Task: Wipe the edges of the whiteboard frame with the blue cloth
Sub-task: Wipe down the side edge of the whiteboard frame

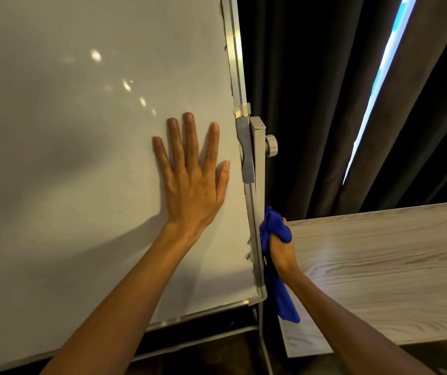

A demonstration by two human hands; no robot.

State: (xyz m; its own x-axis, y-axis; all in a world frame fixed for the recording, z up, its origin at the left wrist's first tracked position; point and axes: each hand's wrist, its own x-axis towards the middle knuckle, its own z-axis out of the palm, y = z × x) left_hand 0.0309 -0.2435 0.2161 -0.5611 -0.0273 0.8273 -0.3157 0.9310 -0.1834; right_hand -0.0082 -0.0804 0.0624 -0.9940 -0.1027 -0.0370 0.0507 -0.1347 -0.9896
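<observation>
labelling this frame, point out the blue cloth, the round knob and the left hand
blue cloth (pixel 277 226), head view, bunched top
round knob (pixel 271 145), head view, ribbed side
left hand (pixel 193 186), head view, back of hand

- You are in what looks like a meeting room or office, indoors.
- A large whiteboard (pixel 81 131) on a grey metal stand (pixel 257 163) with a clamp knob (pixel 271 145) fills your left side.
- Just right of it sits a long table (pixel 379 266) with a pale wood-grain top.
- Behind both, heavy dark curtains (pixel 311 104) hang floor-length, with a thin slit of daylight (pixel 379 77) between them.
</observation>
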